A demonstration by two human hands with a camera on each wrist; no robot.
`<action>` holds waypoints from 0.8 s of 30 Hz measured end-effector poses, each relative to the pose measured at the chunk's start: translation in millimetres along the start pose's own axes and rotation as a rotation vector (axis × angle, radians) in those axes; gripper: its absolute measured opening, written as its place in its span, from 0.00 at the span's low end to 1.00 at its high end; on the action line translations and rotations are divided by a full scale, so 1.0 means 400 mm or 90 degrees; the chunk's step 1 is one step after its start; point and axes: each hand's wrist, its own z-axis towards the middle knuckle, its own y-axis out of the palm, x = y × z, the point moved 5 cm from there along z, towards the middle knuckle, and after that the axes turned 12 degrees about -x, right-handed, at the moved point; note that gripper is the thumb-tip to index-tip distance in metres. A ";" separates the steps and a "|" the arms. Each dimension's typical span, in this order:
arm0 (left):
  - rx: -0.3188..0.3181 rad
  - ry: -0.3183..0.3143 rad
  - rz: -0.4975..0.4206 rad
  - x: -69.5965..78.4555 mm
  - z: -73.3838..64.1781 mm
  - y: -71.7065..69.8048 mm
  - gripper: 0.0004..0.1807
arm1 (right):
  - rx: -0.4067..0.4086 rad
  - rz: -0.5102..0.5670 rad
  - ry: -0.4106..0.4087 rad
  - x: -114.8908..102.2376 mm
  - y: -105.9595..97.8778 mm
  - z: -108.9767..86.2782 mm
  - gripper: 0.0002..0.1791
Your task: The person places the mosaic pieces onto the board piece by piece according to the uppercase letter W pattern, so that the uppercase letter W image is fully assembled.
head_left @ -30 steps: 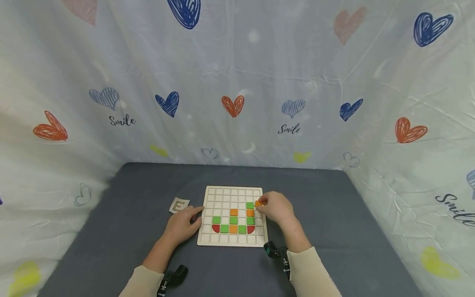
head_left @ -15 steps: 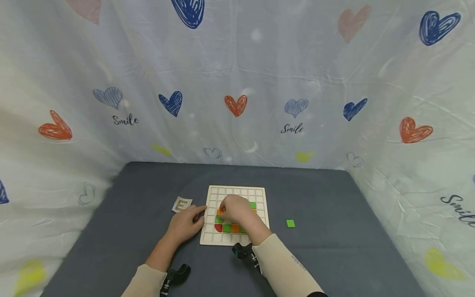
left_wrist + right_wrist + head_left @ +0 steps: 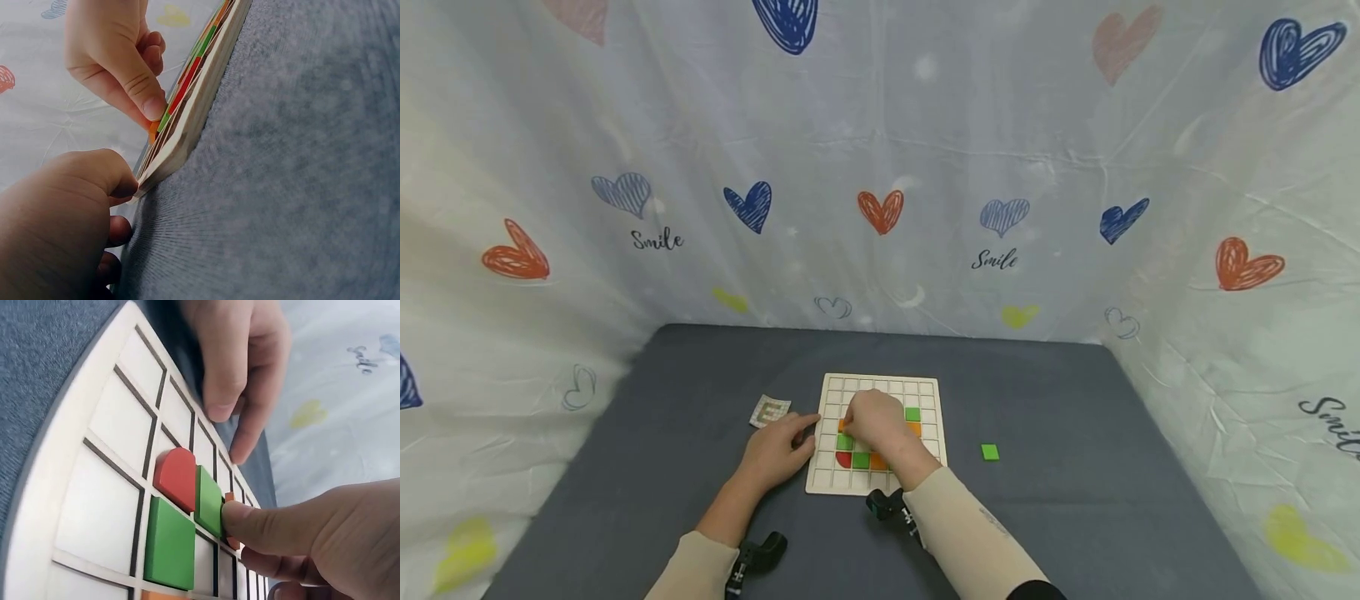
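My right hand [image 3: 880, 421] is over the left middle of the wooden grid board [image 3: 928, 479], its thumb and index finger pinching a small orange tile [image 3: 153, 131]. That tile sits at a square just beyond a green tile [image 3: 208, 501] and a red round-cornered tile [image 3: 177, 478]. My left hand [image 3: 775, 457] rests beside the board, thumb and index fingertip touching its left edge. More green and orange tiles lie in the squares, such as the green tile [image 3: 170, 547] in the right wrist view; my right hand hides the middle ones.
A loose green tile [image 3: 990, 452] lies on the dark grey table cloth [image 3: 1060, 417], right of the board. A small square patterned card [image 3: 770, 410] lies beyond my left hand. A white curtain [image 3: 812, 108] printed with hearts stands behind the table.
My right hand has carried the orange tile from the board's right edge leftward to its left middle. The loose green tile now shows on the table. My left hand stays at the edge.
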 end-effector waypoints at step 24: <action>0.020 0.012 0.004 0.001 -0.002 0.004 0.20 | 0.111 0.094 0.214 0.339 -0.053 -0.282 0.23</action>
